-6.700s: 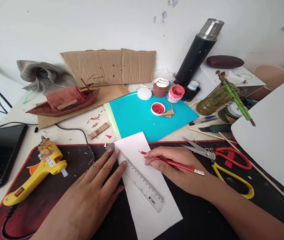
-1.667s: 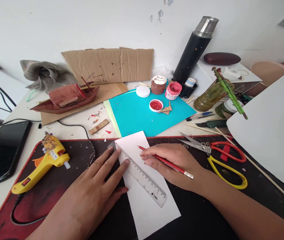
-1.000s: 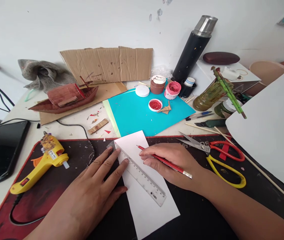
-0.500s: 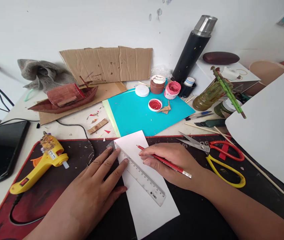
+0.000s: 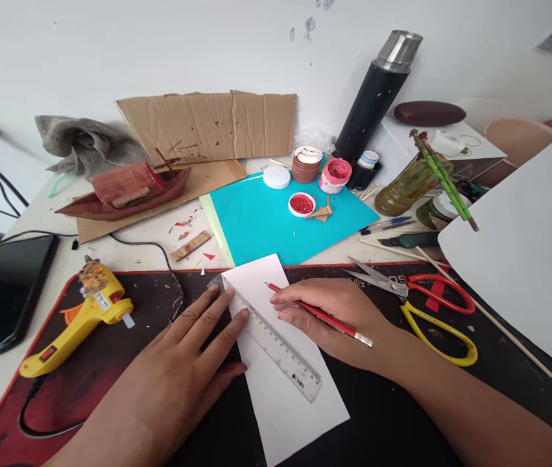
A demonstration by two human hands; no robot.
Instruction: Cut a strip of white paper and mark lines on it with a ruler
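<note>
A clear plastic ruler (image 5: 280,350) lies slantwise across a strip of white paper (image 5: 300,415). My left hand (image 5: 173,370) is open, its fingers spread flat, with the fingertips pressing on the ruler's upper left end. Over the paper's right side, my right hand (image 5: 336,314) is closed around a red pencil (image 5: 329,318). The pencil's tip points up and left, close to the paper, a little right of the ruler; I cannot tell whether it touches. Scissors (image 5: 402,285) with a red and a yellow handle lie open beyond my right wrist.
A yellow glue gun (image 5: 78,324) and a phone (image 5: 8,292) lie at left. Behind are a brown model boat (image 5: 130,191), a blue sheet (image 5: 256,220) with paint jars (image 5: 335,175), and a black flask (image 5: 373,97). Thin sticks (image 5: 494,318) and a large white sheet (image 5: 528,259) are at right.
</note>
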